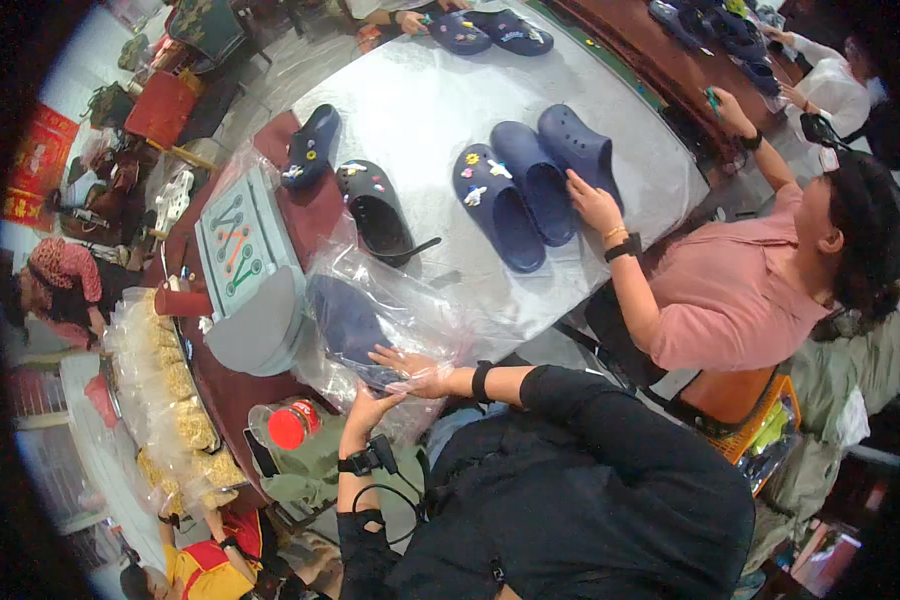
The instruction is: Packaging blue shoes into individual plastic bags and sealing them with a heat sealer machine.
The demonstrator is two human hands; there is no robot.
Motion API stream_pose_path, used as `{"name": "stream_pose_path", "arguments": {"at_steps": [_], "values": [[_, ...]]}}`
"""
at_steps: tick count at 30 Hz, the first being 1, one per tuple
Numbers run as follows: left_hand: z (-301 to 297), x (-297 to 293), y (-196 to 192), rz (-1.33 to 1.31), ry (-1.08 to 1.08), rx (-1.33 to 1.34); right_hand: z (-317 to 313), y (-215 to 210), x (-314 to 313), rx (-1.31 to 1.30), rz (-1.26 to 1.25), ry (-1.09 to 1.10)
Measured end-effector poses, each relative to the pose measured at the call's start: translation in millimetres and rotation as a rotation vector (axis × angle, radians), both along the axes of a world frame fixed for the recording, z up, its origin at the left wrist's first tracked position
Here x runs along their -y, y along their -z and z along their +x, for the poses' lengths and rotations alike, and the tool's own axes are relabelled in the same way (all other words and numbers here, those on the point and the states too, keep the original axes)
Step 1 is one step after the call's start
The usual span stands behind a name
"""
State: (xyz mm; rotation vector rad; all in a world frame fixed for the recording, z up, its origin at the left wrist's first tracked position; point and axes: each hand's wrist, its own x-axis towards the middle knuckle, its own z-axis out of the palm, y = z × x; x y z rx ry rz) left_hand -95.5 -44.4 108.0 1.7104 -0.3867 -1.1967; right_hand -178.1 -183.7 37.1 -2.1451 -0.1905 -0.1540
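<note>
Now we were bagging a clog (348,325): right hand (406,366) lay spread on the bag (410,300), left hand (368,408) pinched its edge; next, close it carefully.

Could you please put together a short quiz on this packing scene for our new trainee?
1. True or false: both of the wearer's hands are on the clear plastic bag that holds a dark blue clog.
2. How many blue clogs lie side by side by the co-worker's hand? A) one B) three C) five
3. What colour is the cap of the bottle near the wearer's left hand?

Key
1. True: the left hand grips the bag's near edge and the right hand lies on it.
2. B
3. Red
</note>
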Motion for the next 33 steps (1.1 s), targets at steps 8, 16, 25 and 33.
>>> {"name": "stream_pose_path", "arguments": {"at_steps": [8, 16, 25, 33], "values": [[-1.5, -35.8, 63.1, 0.305, -0.193, 0.305, -49.7, -26.9, 31.1, -0.431, 0.187, -0.284], [-46.8, 11.7, 32.7, 0.354, -0.230, 0.678, -54.6, -15.4, 175.0, -0.122, 0.444, 0.961], [-61.7, 9.1, 63.6, 0.372, -0.380, 0.802, 52.5, 15.3, 257.3, -0.257, 0.480, 1.187], [-63.1, 21.8, 43.3, 0.442, -0.373, 0.623, -20.7, -106.2, 206.4, -0.120, 0.636, 1.171]]}}
